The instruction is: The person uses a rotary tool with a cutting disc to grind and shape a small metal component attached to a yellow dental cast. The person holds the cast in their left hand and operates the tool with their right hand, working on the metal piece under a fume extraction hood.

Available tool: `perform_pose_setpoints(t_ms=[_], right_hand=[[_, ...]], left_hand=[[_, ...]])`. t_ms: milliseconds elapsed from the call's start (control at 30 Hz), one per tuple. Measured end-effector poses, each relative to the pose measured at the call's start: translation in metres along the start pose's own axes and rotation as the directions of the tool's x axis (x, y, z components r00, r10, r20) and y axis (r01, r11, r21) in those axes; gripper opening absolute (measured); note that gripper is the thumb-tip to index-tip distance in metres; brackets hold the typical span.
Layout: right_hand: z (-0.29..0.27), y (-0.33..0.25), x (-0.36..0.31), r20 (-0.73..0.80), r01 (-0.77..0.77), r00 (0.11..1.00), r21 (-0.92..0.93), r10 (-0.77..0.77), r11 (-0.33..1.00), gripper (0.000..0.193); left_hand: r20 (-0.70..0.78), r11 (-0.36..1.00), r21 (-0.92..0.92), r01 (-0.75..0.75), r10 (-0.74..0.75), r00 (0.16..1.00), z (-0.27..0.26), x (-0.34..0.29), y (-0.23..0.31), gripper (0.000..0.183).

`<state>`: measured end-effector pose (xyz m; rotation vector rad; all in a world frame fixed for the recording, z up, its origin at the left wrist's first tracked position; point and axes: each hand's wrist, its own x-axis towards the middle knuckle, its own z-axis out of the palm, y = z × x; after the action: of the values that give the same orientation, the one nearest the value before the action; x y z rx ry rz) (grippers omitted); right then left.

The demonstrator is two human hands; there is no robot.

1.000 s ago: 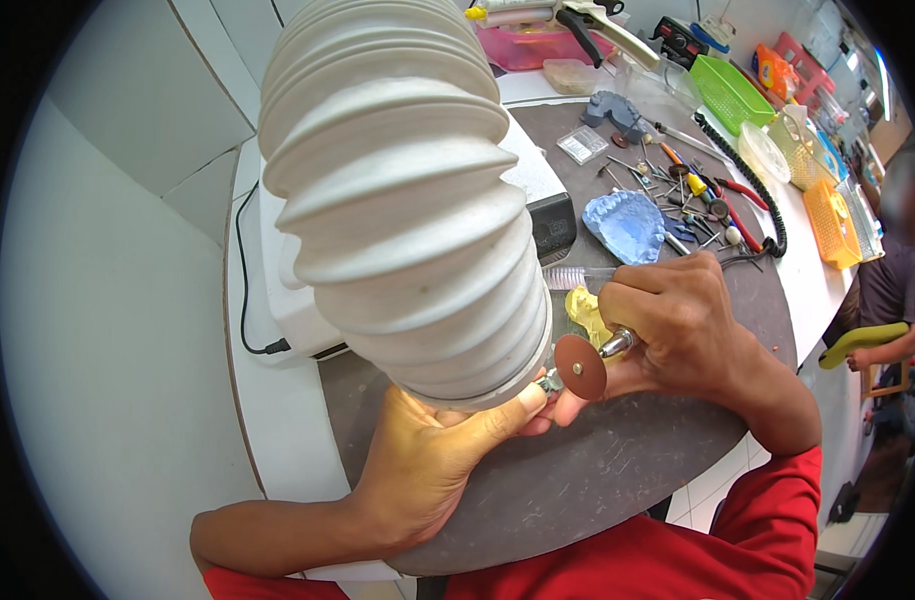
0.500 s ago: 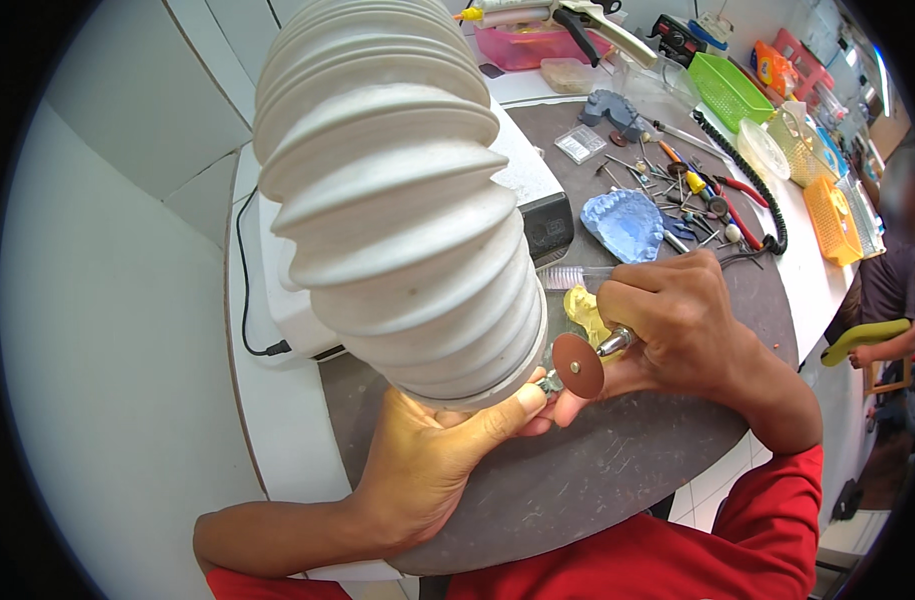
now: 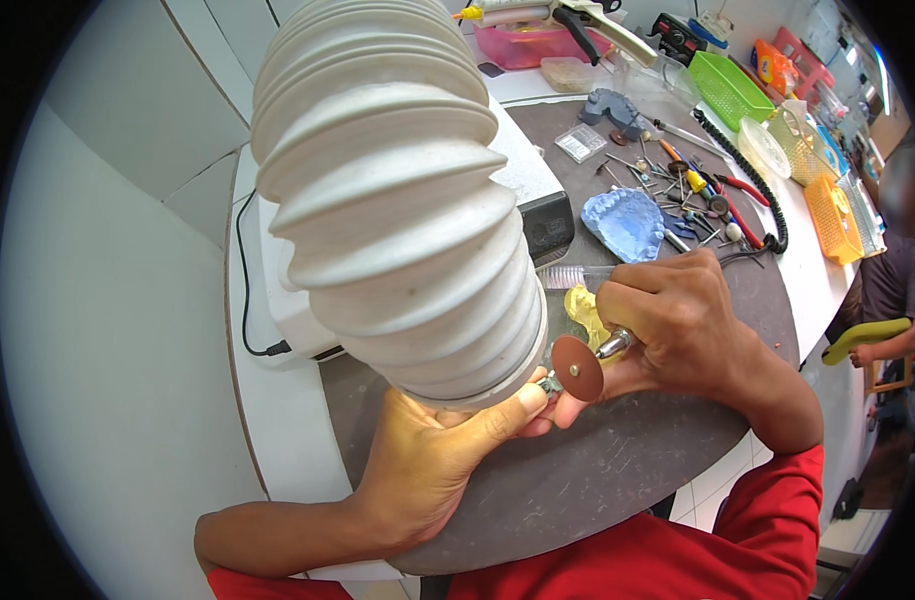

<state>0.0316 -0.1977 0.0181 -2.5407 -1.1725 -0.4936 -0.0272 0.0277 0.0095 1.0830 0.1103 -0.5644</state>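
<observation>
My right hand point(image 3: 672, 330) is closed around a rotary handpiece point(image 3: 614, 343), whose metal nose carries a flat brown cutting disc point(image 3: 577, 370). Pinched in the fingers of my left hand point(image 3: 442, 455) is a small shiny metal piece point(image 3: 549, 384), mostly hidden by the fingers and the disc. The disc stands right beside that piece; whether they touch I cannot tell. Just above both hands hangs the mouth of a wide white ribbed suction hose point(image 3: 407, 240), which covers part of my left fingers. Behind the disc lies a yellow dental cast point(image 3: 585, 310).
A blue dental cast point(image 3: 622, 224), loose burs point(image 3: 682, 190), red-handled pliers point(image 3: 745, 192) and a grey cast point(image 3: 614, 112) lie on the dark bench mat point(image 3: 577, 480). Baskets, including a green one point(image 3: 729, 90), line the back. A white machine point(image 3: 287, 285) sits left. Another person point(image 3: 892, 285) is at far right.
</observation>
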Motion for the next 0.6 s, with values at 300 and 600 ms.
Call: perform_pose_setpoints(t_ms=[300, 600], right_hand=[[0.0015, 0.0008, -0.0004, -0.010, 0.010, 1.000, 0.013, -0.010, 1.000, 0.064], [0.0024, 0.0009, -0.0017, -0.019, 0.010, 1.000, -0.007, -0.010, 1.000, 0.064]], left_hand=[[-0.003, 1.000, -0.003, 0.015, -0.015, 1.000, 0.0024, -0.0021, 0.0033, 0.019], [0.029, 1.000, -0.008, 0.009, -0.009, 1.000, 0.0018, -0.0014, 0.0038, 0.020]])
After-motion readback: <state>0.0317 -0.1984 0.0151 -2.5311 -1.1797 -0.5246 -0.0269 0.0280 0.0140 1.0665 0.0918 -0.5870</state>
